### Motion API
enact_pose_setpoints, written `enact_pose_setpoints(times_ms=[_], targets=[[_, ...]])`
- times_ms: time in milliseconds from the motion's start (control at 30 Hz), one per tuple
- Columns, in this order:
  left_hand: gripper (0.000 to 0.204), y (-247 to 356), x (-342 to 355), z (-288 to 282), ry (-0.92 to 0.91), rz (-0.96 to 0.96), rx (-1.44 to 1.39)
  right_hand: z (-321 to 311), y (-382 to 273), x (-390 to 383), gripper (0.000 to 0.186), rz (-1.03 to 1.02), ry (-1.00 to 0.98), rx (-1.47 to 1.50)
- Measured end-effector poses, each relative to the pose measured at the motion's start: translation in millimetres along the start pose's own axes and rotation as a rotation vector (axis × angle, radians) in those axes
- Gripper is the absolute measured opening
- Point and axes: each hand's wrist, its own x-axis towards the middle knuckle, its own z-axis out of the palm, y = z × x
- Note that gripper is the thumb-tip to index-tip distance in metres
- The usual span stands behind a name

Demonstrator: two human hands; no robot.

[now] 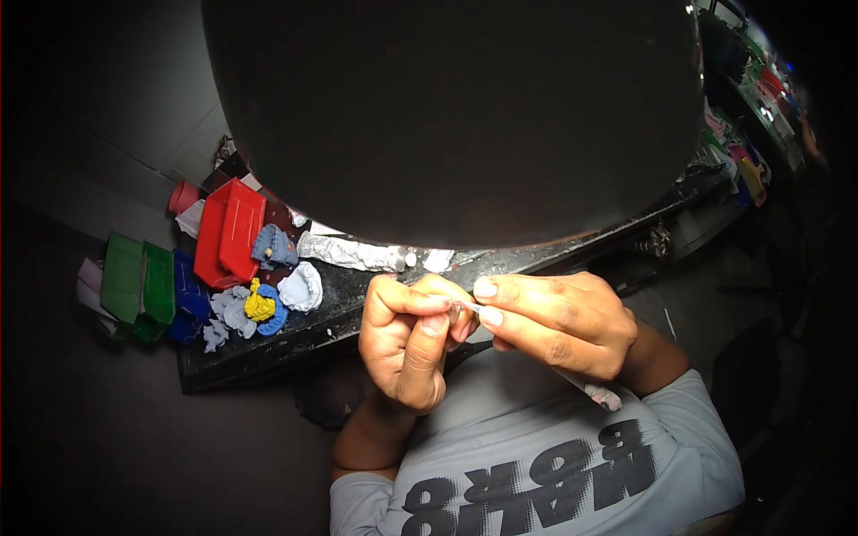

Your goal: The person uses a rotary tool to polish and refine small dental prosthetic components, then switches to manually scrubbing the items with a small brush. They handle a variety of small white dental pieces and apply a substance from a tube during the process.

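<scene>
My left hand (402,344) is closed, its thumb and fingertips pinching a small, thin, pale piece (468,305) over the front edge of the black bench (340,308). My right hand (559,322) is closed on the same piece from the right, its fingertips almost touching the left ones. A slim object with a blotchy pale end (599,393) sticks out below my right hand; I cannot make out what it is. Behind my hands lie a crumpled silver tube (353,253), a white moulded piece (301,288) and several blue, grey and yellow putty-like pieces (260,306).
A large dark panel (456,116) hangs over the bench, hiding much behind it. Red (219,232), green (121,281) and blue (183,299) plastic trays stand at the left. Assorted coloured items (742,165) crowd the bench's far right.
</scene>
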Motion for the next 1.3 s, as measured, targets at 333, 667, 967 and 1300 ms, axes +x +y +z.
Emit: enact_pose_setpoints(times_ms=[333, 667, 967, 1300], targets=[[0.009, -4.9, -0.1, -4.2, -0.046, -0.053, -0.146, -1.8, 8.0, -0.9, 0.022, 0.304, 0.113, -0.169], [0.007, -5.1, -0.6, -3.7, -0.012, -0.16, -0.229, 4.9, -0.4, -2.7, 0.033, 0.411, 0.138, 0.35], [0.006, -7.7, 1.5, -5.3, -0.021, -0.165, -0.219, 4.6, -0.9, 1.1, 0.033, 0.407, 0.155, 0.351], [0.007, -10.0, 0.6, -4.8, 0.03, -0.176, -0.214, 1.5, -0.7, 0.4, 0.03, 0.424, 0.142, 0.356]])
